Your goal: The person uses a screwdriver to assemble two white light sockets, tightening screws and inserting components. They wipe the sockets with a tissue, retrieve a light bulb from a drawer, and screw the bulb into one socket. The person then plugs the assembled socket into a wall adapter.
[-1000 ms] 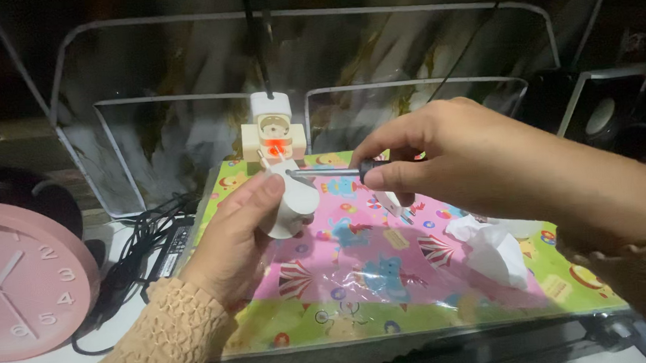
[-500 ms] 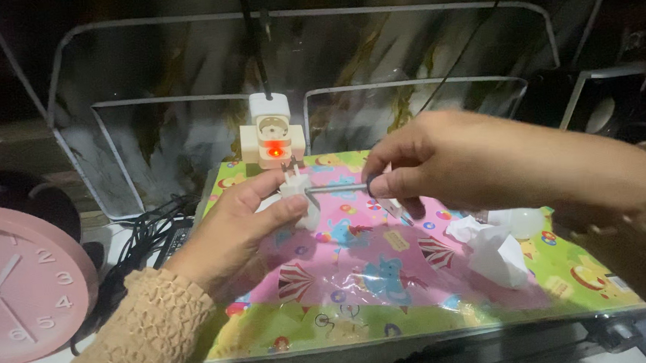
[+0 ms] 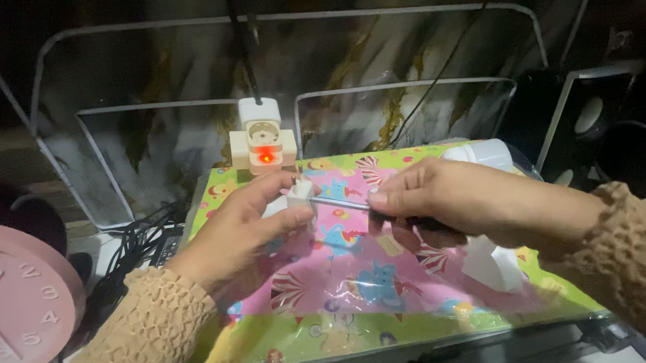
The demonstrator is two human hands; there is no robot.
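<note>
Near the middle of the frame our left hand (image 3: 247,223) pinches a small white plug (image 3: 299,194) between thumb and fingers, holding it up just above the mat (image 3: 359,276). Our right hand (image 3: 425,201) is closed around a screwdriver (image 3: 339,201), fingers pressed together on the dark handle, the thin metal shaft running left so that its tip meets the plug. We cannot tell whether the tip sits in a screw head; it is too small and partly hidden by the thumb.

We judge that we are in the step of working a screw on the plug, with the tip just brought to it. The next move seems to call for a firm pinch on the plug so it does not twist, the shaft kept straight in line with the screw, and a slow turn from the right wrist; a slip could send the tip toward the left thumb.

Just above the hands, at upper centre, a cream adapter (image 3: 262,144) with a red light stands at the mat's far edge. A crumpled tissue (image 3: 492,264) lies on the mat right of centre, below the right wrist. A pink clock (image 3: 16,297) lies at lower left, black cables (image 3: 129,253) between it and the mat. A white bottle (image 3: 486,153) lies at the mat's upper right corner.
</note>
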